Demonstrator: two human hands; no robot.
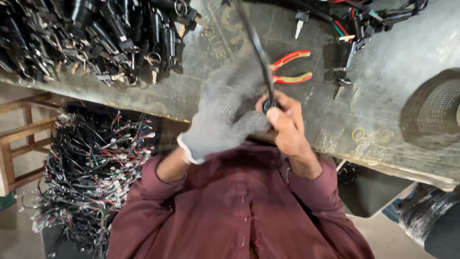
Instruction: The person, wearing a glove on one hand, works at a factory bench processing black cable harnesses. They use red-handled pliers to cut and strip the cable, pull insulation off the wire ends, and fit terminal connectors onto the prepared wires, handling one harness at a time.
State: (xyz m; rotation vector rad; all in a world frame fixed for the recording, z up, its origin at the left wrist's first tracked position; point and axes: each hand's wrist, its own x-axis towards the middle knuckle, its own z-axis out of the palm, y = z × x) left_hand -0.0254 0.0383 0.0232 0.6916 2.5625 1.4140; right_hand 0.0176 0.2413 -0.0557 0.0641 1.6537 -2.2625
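My left hand (218, 120) wears a grey knit glove and looks blurred. Its fingers curl around the lower end of a black cable (256, 48) that runs up across the workbench. My bare right hand (286, 123) pinches the same cable end, thumb pressed on a small black round part (269, 105) there. Both hands meet just above my maroon shirt (239, 206), at the bench's near edge. How the glove fingers sit on the cable is partly hidden.
Red-and-yellow-handled pliers (293, 67) lie on the grey bench (407, 57) beyond my hands. A heap of black key switches (96, 33) fills the far left. More switches and wires (354, 29), a loose key (301, 21), a rubber ring (358, 134), a dark mesh object (433, 108). Wire bundles (91, 177) and a wooden stool (19, 139) stand below left.
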